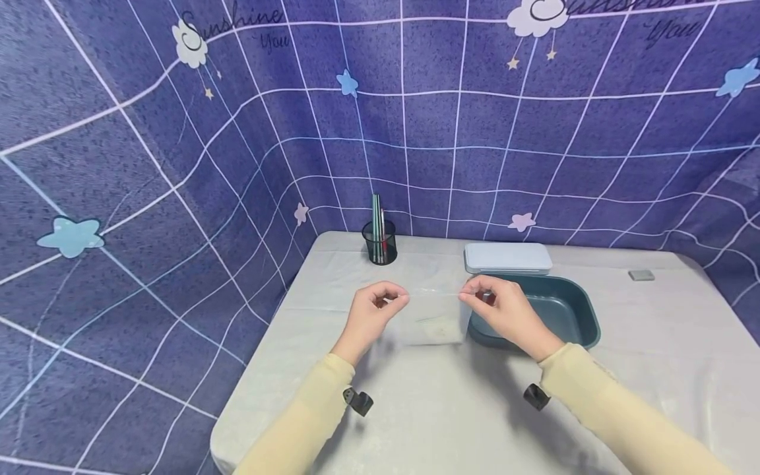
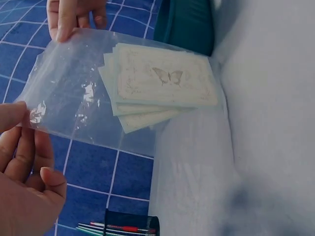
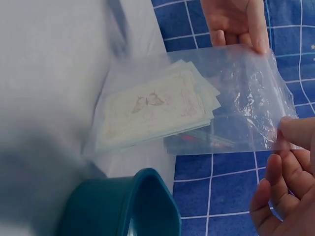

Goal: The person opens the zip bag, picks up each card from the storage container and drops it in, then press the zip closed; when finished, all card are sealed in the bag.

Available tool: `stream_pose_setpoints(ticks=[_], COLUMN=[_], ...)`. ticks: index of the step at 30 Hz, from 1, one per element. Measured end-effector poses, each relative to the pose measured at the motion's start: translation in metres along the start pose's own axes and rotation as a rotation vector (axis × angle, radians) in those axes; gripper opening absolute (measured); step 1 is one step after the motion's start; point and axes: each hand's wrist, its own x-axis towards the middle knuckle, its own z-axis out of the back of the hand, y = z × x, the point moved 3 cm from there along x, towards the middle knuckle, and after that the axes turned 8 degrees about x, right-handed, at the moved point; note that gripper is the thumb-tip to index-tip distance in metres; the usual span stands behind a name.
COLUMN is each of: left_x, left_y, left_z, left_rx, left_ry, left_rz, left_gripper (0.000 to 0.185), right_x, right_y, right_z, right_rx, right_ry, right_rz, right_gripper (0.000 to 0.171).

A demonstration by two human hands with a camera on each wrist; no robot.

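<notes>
Clear bag [image 2: 88, 105] of butterfly cards [image 2: 162, 83]; backdrop [image 1: 237, 26] reads "Sunshine You".

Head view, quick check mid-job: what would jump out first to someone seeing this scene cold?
The clear plastic bag, stretched above the table between the left hand and right hand, each pinching a top corner. Inside it lies a small stack of pale cards, the top one printed with a butterfly. Just behind the right hand sits a teal tub with a pale lid beyond it, all against a purple checked backdrop.
</notes>
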Motion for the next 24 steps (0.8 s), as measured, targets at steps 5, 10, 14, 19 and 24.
stream_pose_setpoints(ticks=[5, 10, 14, 19, 24], left_x=[-0.002, -0.003, -0.001, 0.005, 0.004], left_y=[-0.01, -0.011, -0.001, 0.027, 0.027], left_z=[-0.002, -0.006, -0.009, -0.014, -0.015], left_rx=[-0.01, -0.009, 0.003, 0.009, 0.002], left_ry=[-0.013, -0.032, -0.025, -0.011, -0.017], left_rz=[-0.045, -0.075, -0.073, -0.073, -0.072], left_gripper=[0.004, 0.005, 0.006, 0.008, 0.007], right_x=[0.0, 0.003, 0.012, 0.024, 0.031], right_y=[-0.003, -0.001, 0.009, 0.033, 0.048], right_z=[0.003, 0.003, -0.002, -0.023, -0.043], right_rx=[-0.007, -0.003, -0.093, -0.294, -0.357], right_ry=[0.005, 0.029, 0.082, 0.141, 0.144], right_rz=[0.032, 0.061, 0.083, 0.237, 0.373], right_gripper=[0.004, 0.004, 0.018, 0.025, 0.011])
